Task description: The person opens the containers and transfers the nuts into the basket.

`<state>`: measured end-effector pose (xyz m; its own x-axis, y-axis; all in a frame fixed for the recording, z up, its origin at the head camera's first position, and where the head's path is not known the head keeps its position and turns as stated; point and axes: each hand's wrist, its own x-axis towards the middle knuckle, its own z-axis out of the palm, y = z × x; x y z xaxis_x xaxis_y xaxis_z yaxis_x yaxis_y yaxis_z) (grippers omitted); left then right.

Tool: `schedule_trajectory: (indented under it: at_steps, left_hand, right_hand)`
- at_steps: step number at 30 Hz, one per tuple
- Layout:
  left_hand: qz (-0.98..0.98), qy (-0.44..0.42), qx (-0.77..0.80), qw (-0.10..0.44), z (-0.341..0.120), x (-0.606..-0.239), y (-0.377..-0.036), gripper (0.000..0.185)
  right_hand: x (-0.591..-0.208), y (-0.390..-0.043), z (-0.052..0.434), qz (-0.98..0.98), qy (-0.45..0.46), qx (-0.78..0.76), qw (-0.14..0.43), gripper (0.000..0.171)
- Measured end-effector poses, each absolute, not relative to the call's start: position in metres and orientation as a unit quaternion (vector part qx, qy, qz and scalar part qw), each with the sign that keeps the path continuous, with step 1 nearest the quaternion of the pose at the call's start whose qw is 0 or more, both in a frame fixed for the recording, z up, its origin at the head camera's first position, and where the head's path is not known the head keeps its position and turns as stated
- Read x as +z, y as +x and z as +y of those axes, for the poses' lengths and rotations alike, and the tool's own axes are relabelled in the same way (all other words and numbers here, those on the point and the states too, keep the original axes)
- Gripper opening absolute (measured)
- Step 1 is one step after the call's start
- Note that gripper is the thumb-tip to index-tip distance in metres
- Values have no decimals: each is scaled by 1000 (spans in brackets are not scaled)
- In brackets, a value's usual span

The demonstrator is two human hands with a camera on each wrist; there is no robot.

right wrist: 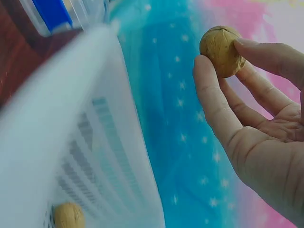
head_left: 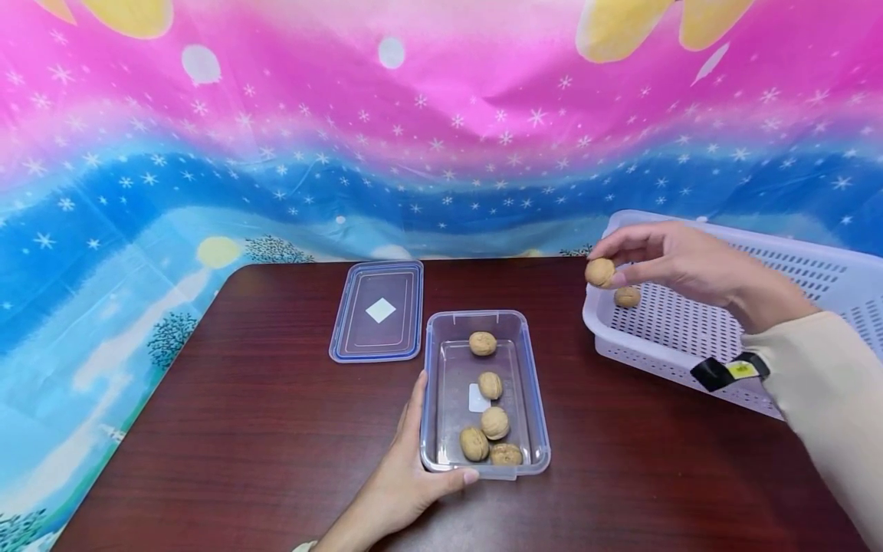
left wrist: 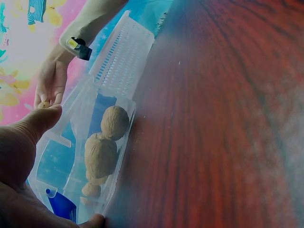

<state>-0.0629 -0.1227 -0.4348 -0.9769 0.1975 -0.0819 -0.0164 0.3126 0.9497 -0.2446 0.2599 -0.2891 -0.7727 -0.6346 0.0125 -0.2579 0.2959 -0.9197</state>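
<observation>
We are looking at a patterned cloth [head_left: 448, 100] that is spreading behind everything in pink and blue, with white snowflakes. Before it we are seeing a dark reddish-brown table [head_left: 276, 429]. On the table's right a pale perforated basket [head_left: 683, 326] is standing, partly hidden from us by the right arm. Near the middle a clear container [head_left: 451, 383] is sitting open-topped, and just beside its far left part a blue-edged lid [head_left: 375, 337] is lying flat. We are seeing the left hand [head_left: 410, 471] with its grip clamping the container's near left corner, fingers lying along the side and thumb along the near edge. The right hand [head_left: 690, 257], a black strap [head_left: 710, 374] showing at its sleeve, is hovering by the basket's left end, its grip pinching a walnut [head_left: 600, 272] between thumb and fingertips. Five walnuts [head_left: 494, 422] are resting in the container, three of them clustering at the near end. Another walnut [head_left: 627, 297] is lying in the basket.
</observation>
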Motion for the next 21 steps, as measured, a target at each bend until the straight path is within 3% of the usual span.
schedule_trajectory:
  at_steps: [21]
  left_hand:
    - [802,57,587,97,-123,-434,-64,134]
  right_hand:
    - [-329,-301,354,785,-140,-569,201,43]
